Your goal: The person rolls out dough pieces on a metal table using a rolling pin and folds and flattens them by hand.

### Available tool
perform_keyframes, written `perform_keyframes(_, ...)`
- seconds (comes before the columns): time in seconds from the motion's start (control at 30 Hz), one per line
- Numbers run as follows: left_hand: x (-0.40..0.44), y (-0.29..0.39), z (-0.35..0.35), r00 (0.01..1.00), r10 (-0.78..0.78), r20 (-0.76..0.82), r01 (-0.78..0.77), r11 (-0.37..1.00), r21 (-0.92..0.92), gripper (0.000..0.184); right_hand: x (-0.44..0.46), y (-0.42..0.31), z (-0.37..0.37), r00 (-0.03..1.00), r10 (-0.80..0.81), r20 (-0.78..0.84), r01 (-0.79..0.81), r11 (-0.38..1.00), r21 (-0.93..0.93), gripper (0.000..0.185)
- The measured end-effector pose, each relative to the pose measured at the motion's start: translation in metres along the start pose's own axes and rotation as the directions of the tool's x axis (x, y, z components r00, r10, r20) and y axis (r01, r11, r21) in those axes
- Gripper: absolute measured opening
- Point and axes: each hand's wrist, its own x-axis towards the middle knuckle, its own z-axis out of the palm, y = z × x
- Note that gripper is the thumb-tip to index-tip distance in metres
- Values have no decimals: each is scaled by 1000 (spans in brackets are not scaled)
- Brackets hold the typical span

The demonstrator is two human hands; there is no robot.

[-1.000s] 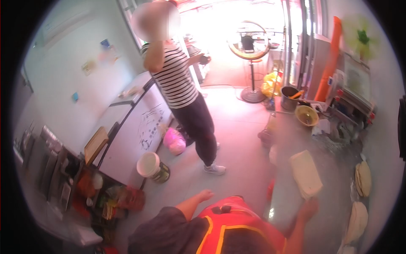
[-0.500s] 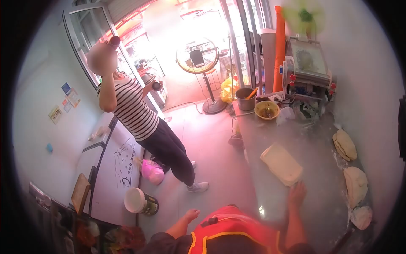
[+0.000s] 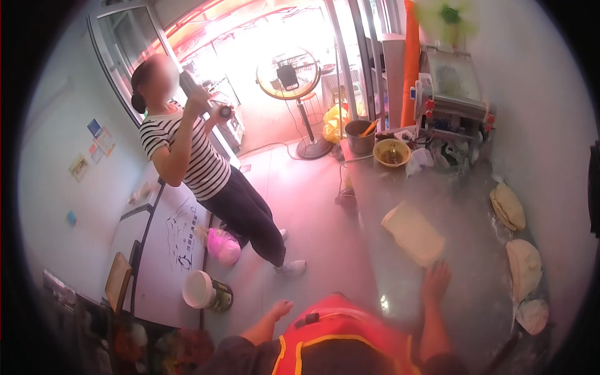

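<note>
A flat, rectangular slab of pale dough (image 3: 414, 234) lies on the grey worktable (image 3: 406, 306). My right hand (image 3: 437, 279) rests at the slab's near end, fingers stretched toward its edge; whether they touch the dough I cannot tell. Away from the table, my left hand (image 3: 281, 309) hangs over the floor beside my red apron (image 3: 340, 312), its fingers loosely curled and nothing visible in them. Along the wall on the right sit a folded dough piece (image 3: 507, 206), a second folded piece (image 3: 524, 269) and a rounded lump of dough (image 3: 533, 316).
At the table's far end stand a metal pot (image 3: 360, 139), a yellow bowl (image 3: 392, 153) and a machine with red knobs (image 3: 451, 94). Another person (image 3: 190, 156) in a striped shirt stands left, holding dark objects. A floor fan (image 3: 289, 78) and white bucket (image 3: 201, 290) stand on the floor.
My left hand has risen slightly and its fingers look more curled. My right hand stays by the dough. The other person's raised arm has come down in front of the chest.
</note>
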Motion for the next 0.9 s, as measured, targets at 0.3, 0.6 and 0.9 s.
perform_keyframes(0.3, -30, 50, 3, 994, -102, -28, 102, 995, -2, 43, 4, 3, 6, 1000, 21, 17, -21, 999, -26, 50)
perform_keyframes(0.6, -37, 54, -2, 987, -161, -26, 161, 987, 6, 43, 5, 2, 6, 1000, 18, 8, -17, 1000, -24, 50)
perform_keyframes(0.9, -12, 23, -3, 990, 44, 137, -75, 971, 225, 46, 3, 5, 6, 1000, 3, 2, -2, 1000, -30, 50)
